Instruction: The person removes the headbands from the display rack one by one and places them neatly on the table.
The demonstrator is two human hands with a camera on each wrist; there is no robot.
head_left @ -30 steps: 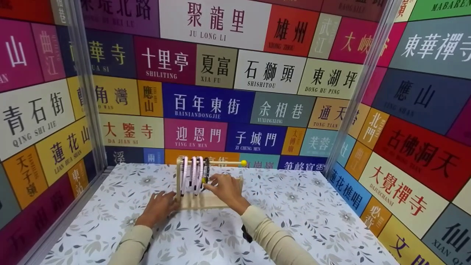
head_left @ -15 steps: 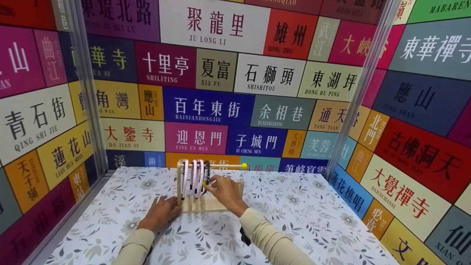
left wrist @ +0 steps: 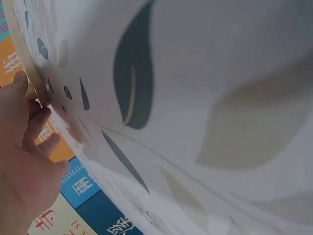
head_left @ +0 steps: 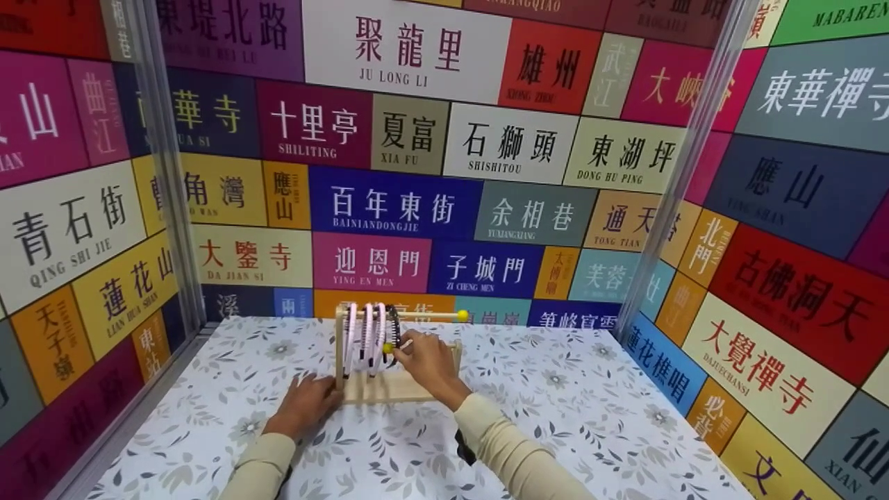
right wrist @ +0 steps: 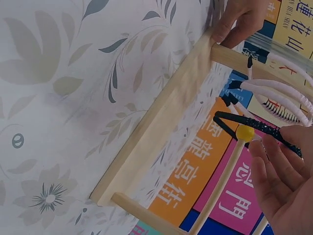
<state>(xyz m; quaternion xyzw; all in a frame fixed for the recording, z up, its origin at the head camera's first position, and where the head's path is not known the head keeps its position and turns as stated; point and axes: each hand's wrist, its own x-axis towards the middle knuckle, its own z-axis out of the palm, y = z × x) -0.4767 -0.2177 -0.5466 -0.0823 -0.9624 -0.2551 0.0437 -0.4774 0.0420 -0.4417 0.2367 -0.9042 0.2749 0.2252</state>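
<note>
Wooden headband stand (right wrist: 152, 129) sits on the worktop (head_left: 555, 423), which is white with grey leaf and flower print, toward its far side. Tall upright (head_left: 339, 347) at left end, shorter upright (right wrist: 146, 214) at right end. Upper rod (head_left: 432, 316) runs right from the tall one, tipped with a yellow ball (head_left: 463, 315). Lower rod (right wrist: 216, 185) runs left from the short one, its yellow knob (right wrist: 245, 132) near the headbands.

Several pale pink headbands (head_left: 352, 340) with black tips hang on the upper rod, bunched toward the left upright. Glittery black headband (right wrist: 268, 128) just right of them, at the lower rod's knob; whether the knob is inside the band or only in front, can't tell.

Right hand (head_left: 427, 361) pinches the black headband between thumb and fingers, near the knob. Left hand (head_left: 302, 404) grips the stand's left end, low by the foot of the upright, thumb and fingers at the wood. Both arms in beige sleeves (head_left: 260, 462).

Behind and at both sides: walls (head_left: 392, 198) of multicoloured panels with Chinese characters and pinyin. Metal posts at the two corners, left post (head_left: 170, 173) and right post (head_left: 684, 173).
</note>
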